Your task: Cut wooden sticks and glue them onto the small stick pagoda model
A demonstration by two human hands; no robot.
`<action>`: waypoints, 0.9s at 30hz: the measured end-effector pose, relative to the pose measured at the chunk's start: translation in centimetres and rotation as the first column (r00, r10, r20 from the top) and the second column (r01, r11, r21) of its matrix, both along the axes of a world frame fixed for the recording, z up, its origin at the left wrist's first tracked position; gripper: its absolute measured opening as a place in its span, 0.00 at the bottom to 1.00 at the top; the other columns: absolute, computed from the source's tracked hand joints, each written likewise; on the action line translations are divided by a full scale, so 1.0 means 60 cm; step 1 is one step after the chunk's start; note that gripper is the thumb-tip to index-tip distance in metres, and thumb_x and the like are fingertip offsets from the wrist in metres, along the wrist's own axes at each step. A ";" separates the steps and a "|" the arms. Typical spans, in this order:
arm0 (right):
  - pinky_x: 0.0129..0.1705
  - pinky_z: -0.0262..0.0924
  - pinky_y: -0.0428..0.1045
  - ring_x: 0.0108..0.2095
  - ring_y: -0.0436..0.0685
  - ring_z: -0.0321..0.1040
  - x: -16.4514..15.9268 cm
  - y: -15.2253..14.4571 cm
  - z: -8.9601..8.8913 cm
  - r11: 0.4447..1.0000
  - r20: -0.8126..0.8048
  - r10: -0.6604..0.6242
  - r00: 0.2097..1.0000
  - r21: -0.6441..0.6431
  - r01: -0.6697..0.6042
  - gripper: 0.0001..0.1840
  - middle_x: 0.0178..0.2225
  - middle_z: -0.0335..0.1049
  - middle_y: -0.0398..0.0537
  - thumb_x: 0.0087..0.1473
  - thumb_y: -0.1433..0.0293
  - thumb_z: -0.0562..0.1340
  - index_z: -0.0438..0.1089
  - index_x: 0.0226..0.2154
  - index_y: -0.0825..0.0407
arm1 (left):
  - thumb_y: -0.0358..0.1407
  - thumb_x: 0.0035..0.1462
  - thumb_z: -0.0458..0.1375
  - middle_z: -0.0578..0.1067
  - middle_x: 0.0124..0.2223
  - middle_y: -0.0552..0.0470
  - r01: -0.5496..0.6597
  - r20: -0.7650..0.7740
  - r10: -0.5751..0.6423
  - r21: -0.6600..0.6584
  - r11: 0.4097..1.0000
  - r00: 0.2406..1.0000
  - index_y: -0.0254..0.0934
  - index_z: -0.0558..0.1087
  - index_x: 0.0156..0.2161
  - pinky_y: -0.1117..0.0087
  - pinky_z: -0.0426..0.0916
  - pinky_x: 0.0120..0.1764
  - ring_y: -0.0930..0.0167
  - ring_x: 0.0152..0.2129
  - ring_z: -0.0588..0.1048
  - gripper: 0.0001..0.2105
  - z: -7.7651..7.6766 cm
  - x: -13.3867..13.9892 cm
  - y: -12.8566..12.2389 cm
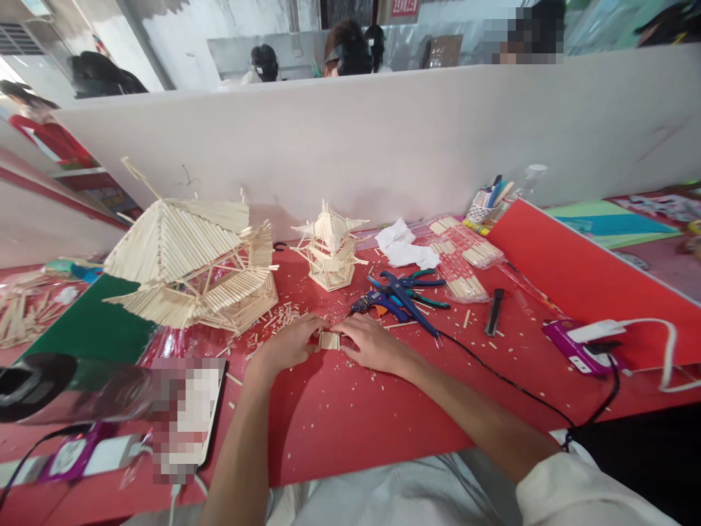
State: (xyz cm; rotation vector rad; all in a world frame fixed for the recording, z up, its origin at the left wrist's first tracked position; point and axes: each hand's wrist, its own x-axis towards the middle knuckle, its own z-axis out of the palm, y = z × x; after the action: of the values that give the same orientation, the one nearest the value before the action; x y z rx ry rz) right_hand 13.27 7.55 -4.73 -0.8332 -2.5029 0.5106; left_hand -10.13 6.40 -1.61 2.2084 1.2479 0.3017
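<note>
A small panel of pale wooden sticks [329, 340], laid side by side, is between my two hands just over the red tabletop. My left hand [294, 340] closes on its left edge with thumb and fingers. My right hand [373, 343] pinches the right edge. Fingers partly cover the panel's ends. Right behind my right hand lies a blue glue gun [377, 301], beside blue-handled pliers [408, 296]. Beyond my hands stand a small stick-built pavilion [330, 245] and, to the left, a larger stick-built pavilion [186, 256] with a broad sloping roof.
Packets of sticks [465, 256] and crumpled tissue [405, 245] lie at the back right. A dark-handled cutter [494, 313] and purple power strip [580, 347] are at right. A phone [200, 416] and clear bottle [104, 387] lie at left. Stick scraps dot the red table [350, 431].
</note>
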 end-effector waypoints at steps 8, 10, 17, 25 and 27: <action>0.48 0.60 0.55 0.45 0.61 0.65 0.002 -0.002 0.011 1.000 0.009 0.004 1.000 -0.015 -0.004 0.21 0.44 0.74 0.52 0.55 0.72 0.66 0.69 0.51 0.51 | 0.25 0.57 0.52 0.78 0.47 0.47 -0.041 -0.006 0.041 0.074 0.996 0.999 0.39 0.75 0.49 0.62 0.66 0.53 0.64 0.45 0.75 0.18 0.013 -0.017 -0.001; 0.48 0.59 0.55 0.45 0.61 0.65 0.002 -0.004 0.013 1.000 0.021 0.006 1.000 -0.021 -0.005 0.21 0.44 0.74 0.52 0.55 0.70 0.68 0.69 0.51 0.51 | 0.25 0.58 0.51 0.79 0.44 0.47 -0.061 -0.049 0.063 0.053 0.997 0.997 0.39 0.76 0.47 0.64 0.68 0.49 0.65 0.42 0.76 0.16 0.016 -0.018 0.000; 0.48 0.59 0.55 0.45 0.61 0.65 -0.001 -0.004 0.013 1.000 0.043 -0.007 0.999 -0.006 0.007 0.21 0.45 0.74 0.52 0.55 0.70 0.68 0.69 0.51 0.51 | 0.23 0.52 0.54 0.79 0.42 0.49 -0.051 -0.084 0.048 -0.037 0.998 0.995 0.40 0.76 0.46 0.67 0.68 0.43 0.66 0.38 0.77 0.18 0.019 -0.017 -0.003; 0.49 0.60 0.55 0.46 0.61 0.66 0.000 -0.003 0.009 1.000 0.028 -0.005 1.000 0.002 0.005 0.22 0.46 0.74 0.53 0.55 0.70 0.67 0.68 0.53 0.51 | 0.28 0.53 0.60 0.78 0.42 0.50 -0.117 -0.091 0.113 -0.043 0.992 0.989 0.41 0.67 0.57 0.68 0.68 0.42 0.66 0.39 0.76 0.25 0.006 -0.023 -0.002; 0.49 0.60 0.55 0.46 0.62 0.66 0.000 -0.003 0.010 1.000 0.032 -0.010 0.999 -0.001 0.010 0.22 0.46 0.74 0.53 0.55 0.70 0.68 0.68 0.52 0.51 | 0.30 0.52 0.62 0.78 0.45 0.47 -0.128 -0.111 0.123 -0.035 0.991 0.986 0.39 0.65 0.59 0.66 0.68 0.45 0.63 0.42 0.76 0.28 0.002 -0.022 -0.001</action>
State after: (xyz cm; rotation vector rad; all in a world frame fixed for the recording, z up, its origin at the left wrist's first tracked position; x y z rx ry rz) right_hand 13.25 7.36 -4.14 -0.8607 -2.5262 0.4987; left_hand -11.44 6.37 -1.52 2.1390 1.4425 0.2041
